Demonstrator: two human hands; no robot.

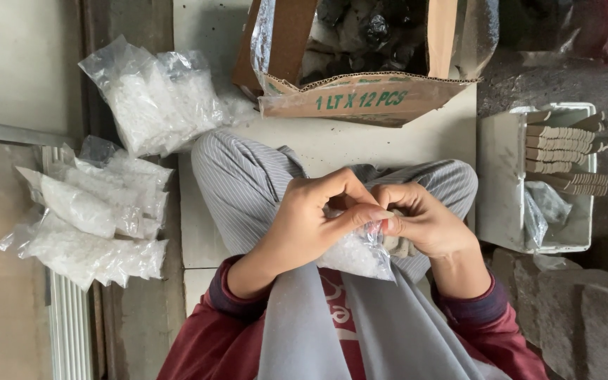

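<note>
Head view shows us pinching the neck of a small clear bag [357,255] of white granules, left hand [311,225] and right hand [427,224] fingertips clamped together over our lap so nothing spills, filled bags [100,211] piled at the floor's left edge.

Long sleeves in dark red w/ darker maroon ribbed cuffs, ending just behind both hands: left hand [311,218], right hand [423,222]. Trousers: grey w/ thin pinstripes, loose fabric, beyond the hands. Plain grey cloth over the torso below the hands, red w/ white print btw its folds.
</note>
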